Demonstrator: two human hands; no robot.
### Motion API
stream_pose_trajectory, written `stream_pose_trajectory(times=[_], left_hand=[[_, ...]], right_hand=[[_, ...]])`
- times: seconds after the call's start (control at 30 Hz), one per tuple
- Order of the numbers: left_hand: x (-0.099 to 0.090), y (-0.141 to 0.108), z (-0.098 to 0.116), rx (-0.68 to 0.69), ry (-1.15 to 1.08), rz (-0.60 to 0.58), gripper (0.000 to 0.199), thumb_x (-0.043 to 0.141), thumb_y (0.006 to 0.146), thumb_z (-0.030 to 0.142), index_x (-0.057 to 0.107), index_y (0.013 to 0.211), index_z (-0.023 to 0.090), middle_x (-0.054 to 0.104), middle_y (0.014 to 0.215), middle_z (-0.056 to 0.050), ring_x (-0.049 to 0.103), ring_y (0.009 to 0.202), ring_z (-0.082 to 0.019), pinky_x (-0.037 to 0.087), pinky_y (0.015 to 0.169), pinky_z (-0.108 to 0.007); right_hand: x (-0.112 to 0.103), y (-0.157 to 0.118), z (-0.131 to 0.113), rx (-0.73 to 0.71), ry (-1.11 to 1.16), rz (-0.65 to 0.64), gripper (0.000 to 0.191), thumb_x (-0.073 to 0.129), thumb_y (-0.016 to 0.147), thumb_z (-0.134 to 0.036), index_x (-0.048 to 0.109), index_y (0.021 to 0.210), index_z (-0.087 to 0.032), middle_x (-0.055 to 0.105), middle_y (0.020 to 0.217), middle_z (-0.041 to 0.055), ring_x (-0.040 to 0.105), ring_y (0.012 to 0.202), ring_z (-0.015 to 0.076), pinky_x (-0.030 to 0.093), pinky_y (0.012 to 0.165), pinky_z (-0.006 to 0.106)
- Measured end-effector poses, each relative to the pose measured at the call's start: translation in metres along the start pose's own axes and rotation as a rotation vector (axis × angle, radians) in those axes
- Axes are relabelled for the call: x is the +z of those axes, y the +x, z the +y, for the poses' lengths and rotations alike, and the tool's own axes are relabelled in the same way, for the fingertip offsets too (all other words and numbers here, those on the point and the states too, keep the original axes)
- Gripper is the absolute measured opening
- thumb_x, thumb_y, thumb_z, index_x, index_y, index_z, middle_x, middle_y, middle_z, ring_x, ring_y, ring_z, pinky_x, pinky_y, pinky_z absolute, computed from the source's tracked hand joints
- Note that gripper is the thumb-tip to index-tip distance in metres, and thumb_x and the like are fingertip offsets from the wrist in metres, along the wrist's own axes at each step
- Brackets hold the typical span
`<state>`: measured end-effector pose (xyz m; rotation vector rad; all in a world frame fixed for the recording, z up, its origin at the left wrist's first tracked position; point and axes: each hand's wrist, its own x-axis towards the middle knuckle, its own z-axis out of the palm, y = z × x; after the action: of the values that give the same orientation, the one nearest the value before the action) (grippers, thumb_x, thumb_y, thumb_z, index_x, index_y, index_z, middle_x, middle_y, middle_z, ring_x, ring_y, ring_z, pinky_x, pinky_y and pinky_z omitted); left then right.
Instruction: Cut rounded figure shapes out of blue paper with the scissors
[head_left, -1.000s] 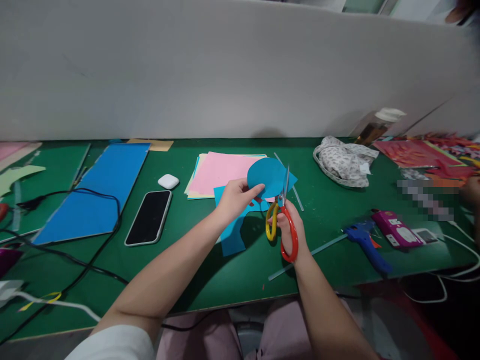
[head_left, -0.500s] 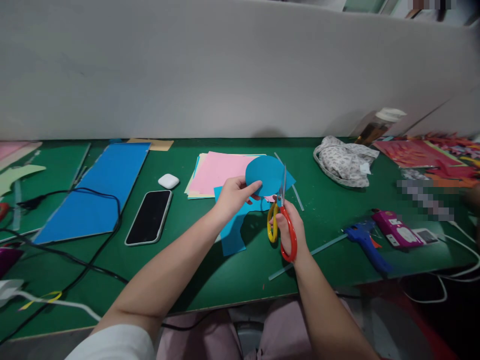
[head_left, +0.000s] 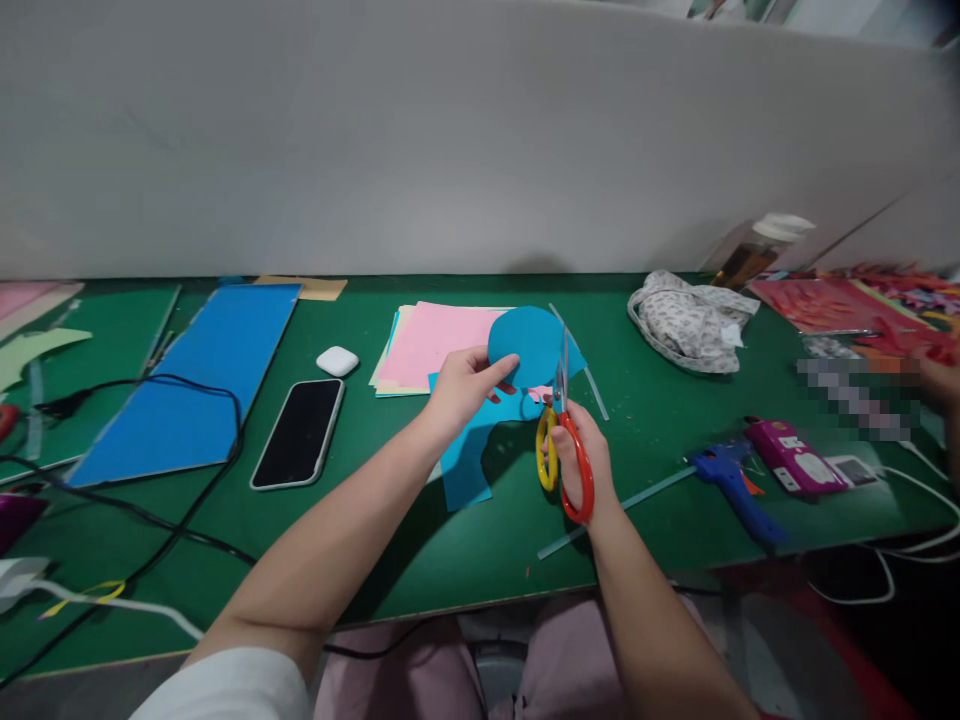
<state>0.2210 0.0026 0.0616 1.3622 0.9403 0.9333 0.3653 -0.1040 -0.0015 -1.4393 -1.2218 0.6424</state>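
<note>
Head view: at the right end of the pink paper stack [head_left: 442, 345], the left hand [head_left: 466, 388] pinches the blue paper [head_left: 523, 345] between thumb and fingers. The paper lies ahead and left of the right hand [head_left: 594, 450], which is wrapped around the scissors [head_left: 559, 400]; their long axis runs forward, tips away from the person, blades across the paper. The paper's longer axis runs sideways, its pointed corner facing away from the stack.
</note>
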Motion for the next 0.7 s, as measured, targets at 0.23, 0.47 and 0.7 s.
stream_pose_trajectory(times=[0.23, 0.47, 0.7], left_hand=[[-0.0035, 0.0016, 0.0012, 0.025, 0.006, 0.035, 0.029, 0.070, 0.072, 0.043, 0.060, 0.069, 0.016, 0.059, 0.061, 0.001, 0.064, 0.055, -0.013, 0.042, 0.046, -0.020], [-0.0071, 0.0050, -0.0029, 0.055, 0.023, 0.068, 0.031, 0.070, 0.073, 0.045, 0.059, 0.068, 0.016, 0.059, 0.060, 0.001, 0.063, 0.055, -0.013, 0.043, 0.046, -0.020], [-0.0029, 0.0023, -0.0050, -0.019, -0.134, 0.001, 0.045, 0.076, 0.066, 0.055, 0.060, 0.079, 0.015, 0.067, 0.072, -0.002, 0.068, 0.060, -0.017, 0.048, 0.050, -0.023]], right_hand=[[0.0003, 0.0002, -0.0020, -0.005, -0.010, 0.010, 0.074, 0.049, 0.079, -0.077, 0.064, 0.119, -0.016, 0.062, 0.098, 0.0112, 0.064, 0.087, 0.0260, 0.054, 0.067, 0.035], [0.0029, -0.0007, -0.0020, -0.028, -0.015, 0.027, 0.068, 0.052, 0.080, -0.074, 0.066, 0.117, -0.018, 0.062, 0.096, 0.0101, 0.064, 0.086, 0.0252, 0.054, 0.067, 0.035], [0.0057, -0.0025, -0.0075, -0.051, -0.041, -0.010, 0.070, 0.048, 0.082, -0.074, 0.063, 0.118, -0.017, 0.062, 0.102, 0.0118, 0.064, 0.081, 0.0235, 0.053, 0.067, 0.035]])
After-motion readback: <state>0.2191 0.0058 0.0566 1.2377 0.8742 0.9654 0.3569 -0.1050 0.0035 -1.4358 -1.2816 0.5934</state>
